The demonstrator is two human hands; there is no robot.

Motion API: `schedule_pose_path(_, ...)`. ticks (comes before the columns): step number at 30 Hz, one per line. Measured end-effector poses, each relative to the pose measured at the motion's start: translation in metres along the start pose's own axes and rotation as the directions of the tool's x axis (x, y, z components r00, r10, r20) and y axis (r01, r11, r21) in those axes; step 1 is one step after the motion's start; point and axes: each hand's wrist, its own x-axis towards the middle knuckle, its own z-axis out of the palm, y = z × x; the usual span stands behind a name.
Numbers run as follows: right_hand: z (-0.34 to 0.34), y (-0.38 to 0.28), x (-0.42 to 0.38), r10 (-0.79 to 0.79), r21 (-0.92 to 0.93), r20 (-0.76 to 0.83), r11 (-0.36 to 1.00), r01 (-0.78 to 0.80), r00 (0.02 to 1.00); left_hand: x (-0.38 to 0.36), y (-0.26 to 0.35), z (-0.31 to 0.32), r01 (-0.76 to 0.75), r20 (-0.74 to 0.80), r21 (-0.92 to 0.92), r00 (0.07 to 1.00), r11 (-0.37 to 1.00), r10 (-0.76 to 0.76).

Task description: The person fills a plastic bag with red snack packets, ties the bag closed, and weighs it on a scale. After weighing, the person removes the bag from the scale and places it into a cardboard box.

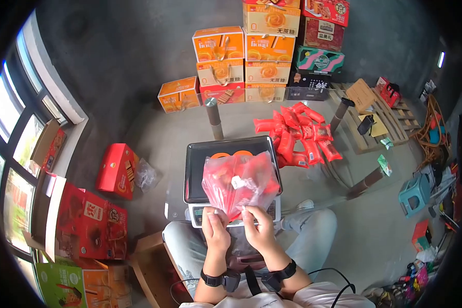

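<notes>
Beyond the grip, against the far wall, a stack of cardboard gift boxes is seen, mostly orange and yellow with printed pictures, flat-sided and squarely piled. Off to the left of the grip a red wedge-shaped carton lies on the concrete floor, and nearer the person a large red box stands open. To the right and beyond, a wooden pallet of bare slats is laid.

Directly ahead of the grip a glass table top is set, smooth and see-through, so that the floor is visible beneath it. On it, up and to the right of the hands, a loose heap of red snack packets is spread, each long, narrow and glossy. Just beyond the fingers a weighing scale with a dark, shiny rectangular pan is placed.

Over that pan a clear plastic bag is held, thin and crinkled, filled with red packets (a small white tag shows through it). Its bulk lies up and away from the grip, its long axis running from the gathered mouth at the fingers towards the scale. The mouth is pinched from both sides: the left hand is closed on its left edge and the right hand on its right edge, both about equally near. A dark band is worn on each wrist.
</notes>
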Motion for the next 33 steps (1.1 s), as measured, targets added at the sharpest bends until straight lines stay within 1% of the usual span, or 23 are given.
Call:
schedule_pose_path(3, -0.004, -0.001, 0.003, 0.008, 0.027, 0.034, 1.0, -0.009, 0.999, -0.011, -0.007, 0.0, 0.168, -0.002, -0.117, 0.986, 0.979, -0.169)
schedule_pose_path(4, -0.006, -0.003, 0.003, 0.059, 0.028, 0.093, 0.998, -0.062, 0.994, -0.012, -0.007, 0.0, 0.173, -0.006, -0.117, 0.985, 0.978, -0.174)
schedule_pose_path(5, -0.006, -0.004, 0.003, 0.107, 0.029, 0.153, 0.993, -0.113, 0.982, -0.012, -0.006, 0.002, 0.191, -0.027, -0.05, 0.981, 0.98, -0.192)
schedule_pose_path(6, -0.005, -0.001, 0.003, 0.108, 0.031, 0.158, 0.993, -0.114, 0.982, -0.012, -0.005, 0.004, 0.207, -0.048, 0.017, 0.977, 0.978, -0.206)
schedule_pose_path(7, -0.004, 0.002, 0.004, 0.026, 0.005, 0.161, 1.0, -0.027, 0.987, -0.011, -0.001, 0.007, 0.285, -0.043, -0.149, 0.955, 0.947, -0.294)
schedule_pose_path(8, -0.004, 0.003, 0.005, -0.057, -0.022, 0.164, 0.998, 0.061, 0.985, -0.01, 0.002, 0.006, 0.285, -0.045, -0.148, 0.954, 0.947, -0.295)
schedule_pose_path(9, 0.0, 0.003, 0.004, -0.056, -0.022, 0.165, 0.998, 0.06, 0.985, -0.009, 0.004, 0.004, 0.323, 0.035, -0.128, 0.946, 0.938, -0.322)
schedule_pose_path(11, 0.008, 0.0, -0.001, 0.165, 0.312, 0.03, 0.935, -0.166, 0.986, -0.005, 0.007, -0.003, 0.379, 0.192, -0.121, 0.916, 0.917, -0.353)
schedule_pose_path(12, 0.008, 0.004, -0.002, 0.166, 0.311, 0.029, 0.936, -0.167, 0.986, -0.004, 0.006, -0.004, 0.38, 0.193, -0.121, 0.915, 0.917, -0.354)
schedule_pose_path(14, 0.007, 0.015, -0.003, 0.198, 0.341, 0.05, 0.918, -0.203, 0.979, -0.005, 0.001, -0.007, 0.43, 0.289, -0.129, 0.878, 0.893, -0.381)
schedule_pose_path(15, 0.004, 0.016, -0.002, 0.198, 0.34, 0.049, 0.918, -0.203, 0.979, -0.005, -0.003, -0.008, 0.428, 0.283, -0.081, 0.876, 0.9, -0.391)
schedule_pose_path(17, -0.002, 0.018, 0.0, 0.155, 0.179, 0.163, 0.967, -0.183, 0.974, -0.002, -0.004, -0.01, 0.443, 0.29, -0.054, 0.865, 0.895, -0.41)
schedule_pose_path(18, -0.002, 0.022, -0.001, 0.154, 0.177, 0.163, 0.967, -0.183, 0.975, -0.001, -0.004, -0.011, 0.457, 0.297, -0.025, 0.853, 0.889, -0.43)
schedule_pose_path(19, -0.002, 0.028, -0.004, 0.109, 0.125, 0.135, 0.984, -0.126, 0.985, 0.0, -0.003, -0.011, 0.457, 0.297, -0.027, 0.853, 0.889, -0.429)
schedule_pose_path(20, -0.002, 0.03, -0.004, 0.063, 0.071, 0.111, 0.995, -0.071, 0.992, 0.001, -0.001, -0.011, 0.48, 0.323, 0.015, 0.828, 0.877, -0.459)
schedule_pose_path(21, -0.003, 0.03, -0.005, 0.062, 0.069, 0.112, 0.995, -0.07, 0.992, 0.001, 0.001, -0.011, 0.502, 0.346, 0.057, 0.801, 0.863, -0.489)
schedule_pose_path(24, -0.009, 0.022, -0.004, 0.112, 0.086, 0.188, 0.988, -0.13, 0.976, -0.004, 0.002, -0.002, 0.498, 0.295, 0.016, 0.826, 0.867, -0.48)
schedule_pose_path(26, -0.014, 0.016, 0.0, 0.013, 0.133, 0.285, 0.99, -0.053, 0.958, -0.003, 0.003, -0.001, 0.457, 0.288, 0.043, 0.846, 0.888, -0.449)
schedule_pose_path(27, -0.017, 0.009, 0.004, 0.003, 0.135, 0.328, 0.99, -0.05, 0.945, -0.004, -0.001, 0.0, 0.417, 0.241, 0.025, 0.88, 0.909, -0.41)
schedule_pose_path(28, -0.016, 0.008, 0.004, 0.003, 0.133, 0.329, 0.99, -0.049, 0.944, -0.005, -0.006, 0.0, 0.374, 0.192, 0.009, 0.909, 0.927, -0.369)
schedule_pose_path(30, -0.012, 0.007, 0.004, -0.078, 0.062, 0.31, 0.996, 0.062, 0.948, -0.006, -0.007, 0.001, 0.379, 0.171, -0.028, 0.913, 0.925, -0.369)
schedule_pose_path(32, -0.011, 0.015, 0.002, -0.098, 0.023, 0.301, 0.995, 0.095, 0.949, -0.006, 0.0, 0.006, 0.546, 0.083, -0.198, 0.837, 0.814, -0.542)
schedule_pose_path(33, -0.011, 0.02, -0.002, -0.083, 0.036, 0.283, 0.997, 0.076, 0.956, -0.009, -0.004, 0.004, 0.546, 0.087, -0.219, 0.837, 0.809, -0.541)
